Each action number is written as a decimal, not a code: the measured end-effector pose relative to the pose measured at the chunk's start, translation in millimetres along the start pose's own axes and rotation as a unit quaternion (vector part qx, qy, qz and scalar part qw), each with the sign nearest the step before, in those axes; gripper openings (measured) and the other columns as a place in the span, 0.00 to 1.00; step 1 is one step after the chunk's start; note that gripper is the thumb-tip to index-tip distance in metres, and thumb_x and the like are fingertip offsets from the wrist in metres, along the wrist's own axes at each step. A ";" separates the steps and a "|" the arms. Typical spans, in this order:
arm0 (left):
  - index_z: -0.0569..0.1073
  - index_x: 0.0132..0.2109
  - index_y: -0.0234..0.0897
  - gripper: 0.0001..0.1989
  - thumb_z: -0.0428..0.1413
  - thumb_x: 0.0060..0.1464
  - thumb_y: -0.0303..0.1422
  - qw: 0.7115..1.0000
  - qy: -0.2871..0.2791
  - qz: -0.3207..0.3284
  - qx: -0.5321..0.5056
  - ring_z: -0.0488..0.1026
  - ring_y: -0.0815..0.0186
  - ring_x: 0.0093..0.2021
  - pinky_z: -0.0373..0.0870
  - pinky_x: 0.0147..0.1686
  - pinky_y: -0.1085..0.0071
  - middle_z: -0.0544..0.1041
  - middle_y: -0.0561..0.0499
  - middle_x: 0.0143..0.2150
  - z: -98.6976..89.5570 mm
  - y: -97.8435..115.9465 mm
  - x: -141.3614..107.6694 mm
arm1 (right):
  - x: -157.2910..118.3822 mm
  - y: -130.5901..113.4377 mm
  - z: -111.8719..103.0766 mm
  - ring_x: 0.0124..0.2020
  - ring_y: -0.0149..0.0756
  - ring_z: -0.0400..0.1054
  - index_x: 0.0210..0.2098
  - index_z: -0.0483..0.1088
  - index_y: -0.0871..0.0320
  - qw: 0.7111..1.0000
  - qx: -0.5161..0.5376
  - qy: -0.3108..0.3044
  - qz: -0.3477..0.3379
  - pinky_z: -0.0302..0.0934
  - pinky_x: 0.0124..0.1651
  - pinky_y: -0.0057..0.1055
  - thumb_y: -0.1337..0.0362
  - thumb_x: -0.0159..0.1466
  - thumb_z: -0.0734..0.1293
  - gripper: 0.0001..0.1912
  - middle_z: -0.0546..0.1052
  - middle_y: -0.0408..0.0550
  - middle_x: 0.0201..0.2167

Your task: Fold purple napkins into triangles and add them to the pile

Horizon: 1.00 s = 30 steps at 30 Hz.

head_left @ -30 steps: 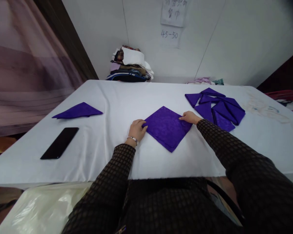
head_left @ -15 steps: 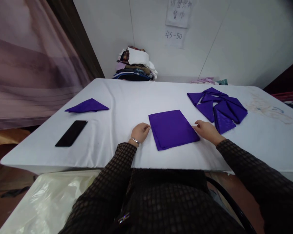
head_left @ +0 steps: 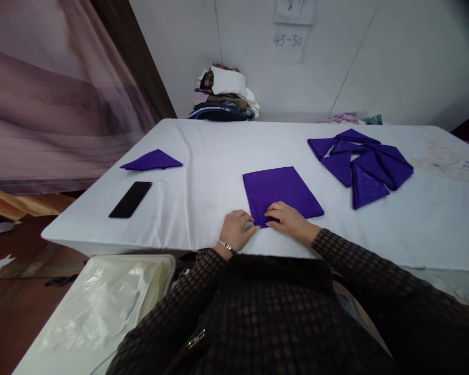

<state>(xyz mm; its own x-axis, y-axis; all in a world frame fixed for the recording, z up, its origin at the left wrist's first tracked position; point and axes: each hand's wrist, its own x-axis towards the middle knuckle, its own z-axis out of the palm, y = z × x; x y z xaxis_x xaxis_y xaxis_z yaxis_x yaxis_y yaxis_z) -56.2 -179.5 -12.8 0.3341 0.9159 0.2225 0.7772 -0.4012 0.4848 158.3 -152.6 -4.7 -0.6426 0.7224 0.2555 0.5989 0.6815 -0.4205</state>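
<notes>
A purple cloth napkin [head_left: 283,190], folded to a square, lies flat near the front edge of the white-covered table. At its near left corner, my left hand [head_left: 238,229] has thumb and fingers pinched on the cloth. Just to the right, the fingers of my right hand [head_left: 286,221] are curled over the near edge, thumb below, gripping the fabric. The fingertips of both hands are close together at that corner and cover part of it. The napkin's far edge and right corner rest untouched on the table.
A folded purple triangle [head_left: 152,160] and a black phone [head_left: 131,200] lie to the left. Several folded purple napkins [head_left: 369,190] sit grouped at the right. Stacked clothes [head_left: 226,94] stand behind the white tablecloth [head_left: 214,151]. A plastic-covered bin [head_left: 101,297] is at lower left.
Both hands have moved from the napkin's left and right sides to its near left corner and now pinch it there. The camera view has shifted slightly.
</notes>
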 end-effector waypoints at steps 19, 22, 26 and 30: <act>0.75 0.33 0.42 0.01 0.58 0.52 0.31 1.000 -0.003 -0.010 -0.018 0.68 0.63 0.40 0.63 0.44 0.62 0.75 0.52 0.35 4.8 -3.1 4.6 | 2.3 -3.4 5.3 0.41 0.38 0.63 0.38 0.71 0.56 0.998 0.060 0.016 0.011 0.58 0.45 0.35 0.65 0.62 0.64 0.06 0.72 0.48 0.38; 0.75 0.33 0.42 0.01 0.58 0.51 0.31 1.000 -0.006 -0.013 -0.015 0.69 0.63 0.40 0.63 0.43 0.62 0.75 0.52 0.35 3.5 -2.1 5.2 | 1.8 -5.5 6.7 0.40 0.39 0.62 0.36 0.72 0.56 1.000 0.022 0.001 -0.008 0.58 0.44 0.36 0.66 0.63 0.63 0.06 0.72 0.50 0.37; 0.76 0.33 0.41 0.01 0.59 0.51 0.31 1.000 -0.011 -0.013 -0.013 0.69 0.63 0.39 0.63 0.43 0.63 0.75 0.52 0.35 2.0 -1.0 5.4 | 4.2 -4.2 12.1 0.38 0.37 0.62 0.31 0.71 0.57 0.998 0.058 0.030 0.024 0.58 0.41 0.33 0.68 0.63 0.61 0.08 0.72 0.48 0.33; 0.77 0.33 0.43 0.02 0.58 0.51 0.31 1.000 -0.013 -0.017 -0.017 0.69 0.63 0.40 0.63 0.44 0.63 0.75 0.52 0.35 2.1 -1.9 5.4 | 4.7 0.8 14.0 0.34 0.33 0.64 0.30 0.68 0.57 0.972 0.185 0.089 0.110 0.58 0.39 0.30 0.65 0.63 0.61 0.07 0.71 0.45 0.31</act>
<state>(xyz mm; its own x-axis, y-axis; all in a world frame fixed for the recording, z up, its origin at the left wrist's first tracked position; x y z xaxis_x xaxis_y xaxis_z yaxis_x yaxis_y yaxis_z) -54.8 -173.7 -14.3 0.3212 0.9290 0.1838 0.7699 -0.3692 0.5206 149.0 -150.3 -16.0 -0.4053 0.8774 0.2568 0.4787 0.4430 -0.7580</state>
